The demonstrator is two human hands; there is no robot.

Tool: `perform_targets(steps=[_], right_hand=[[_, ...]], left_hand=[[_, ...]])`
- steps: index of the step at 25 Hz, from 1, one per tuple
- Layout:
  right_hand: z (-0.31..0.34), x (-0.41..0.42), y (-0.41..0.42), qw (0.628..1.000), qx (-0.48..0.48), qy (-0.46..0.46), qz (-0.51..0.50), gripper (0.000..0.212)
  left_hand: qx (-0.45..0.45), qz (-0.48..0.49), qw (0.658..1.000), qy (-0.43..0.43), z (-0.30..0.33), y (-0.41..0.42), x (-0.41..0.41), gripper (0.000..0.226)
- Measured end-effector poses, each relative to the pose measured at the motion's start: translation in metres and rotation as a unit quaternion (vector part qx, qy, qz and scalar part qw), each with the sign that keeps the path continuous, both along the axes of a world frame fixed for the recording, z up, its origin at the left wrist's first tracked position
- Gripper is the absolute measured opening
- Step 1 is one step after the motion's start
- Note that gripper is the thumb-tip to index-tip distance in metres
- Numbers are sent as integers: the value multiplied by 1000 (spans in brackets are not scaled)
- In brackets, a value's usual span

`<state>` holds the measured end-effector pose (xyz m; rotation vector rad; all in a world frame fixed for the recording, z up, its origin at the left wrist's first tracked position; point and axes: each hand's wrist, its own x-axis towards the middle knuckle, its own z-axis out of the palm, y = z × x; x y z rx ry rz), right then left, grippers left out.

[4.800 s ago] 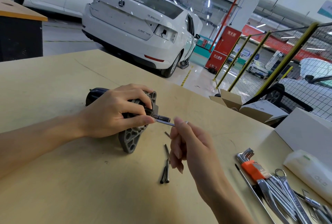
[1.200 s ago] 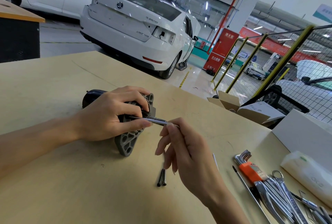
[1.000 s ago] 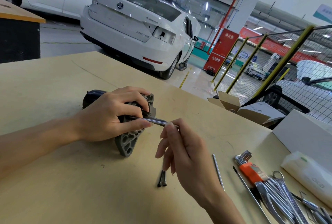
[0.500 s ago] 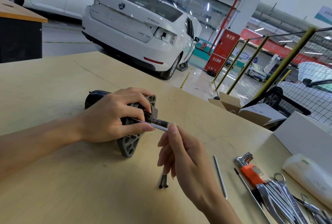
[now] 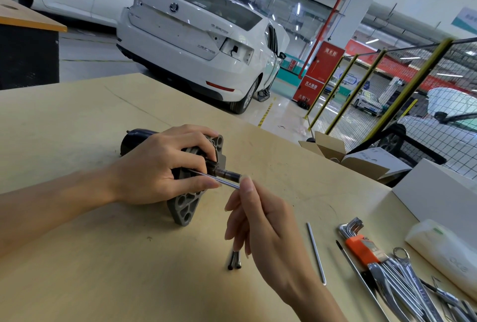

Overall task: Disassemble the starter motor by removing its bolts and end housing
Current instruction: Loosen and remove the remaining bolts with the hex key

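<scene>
steel through-bolt (image 5: 215,179), pinched by the right hand (image 5: 258,221), has slid further out of the starter motor (image 5: 185,182) (left hand (image 5: 160,169) still gripping it); nearly free.

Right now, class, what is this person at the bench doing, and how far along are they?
A person is taking a starter motor apart on a wooden bench. The left hand grips the motor body by its grey end housing, while the right hand pinches a long thin bolt that sticks out of the housing. Two dark bolts and a silver rod lie loose on the bench, beside hex keys. The end housing is not yet off.
</scene>
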<state>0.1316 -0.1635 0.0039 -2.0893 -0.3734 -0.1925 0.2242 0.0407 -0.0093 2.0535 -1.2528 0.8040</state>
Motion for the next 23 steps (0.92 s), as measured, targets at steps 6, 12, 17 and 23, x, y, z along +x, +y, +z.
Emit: perform_targets(steps=[6, 12, 17, 23], right_hand=[[0, -1, 1, 1000, -5, 4, -2, 57], [3, -2, 1, 1000, 7, -9, -6, 50], [6, -1, 1, 997, 62, -20, -32, 47], [7, 1, -4, 989, -36, 1, -143, 79]], left_hand=[[2, 0, 1000, 3, 0, 1, 0, 27], [4, 1, 1000, 6, 1, 1, 0, 30], [-7, 0, 1000, 11, 1, 1, 0, 32], [-13, 0, 1000, 4, 0, -1, 0, 31]])
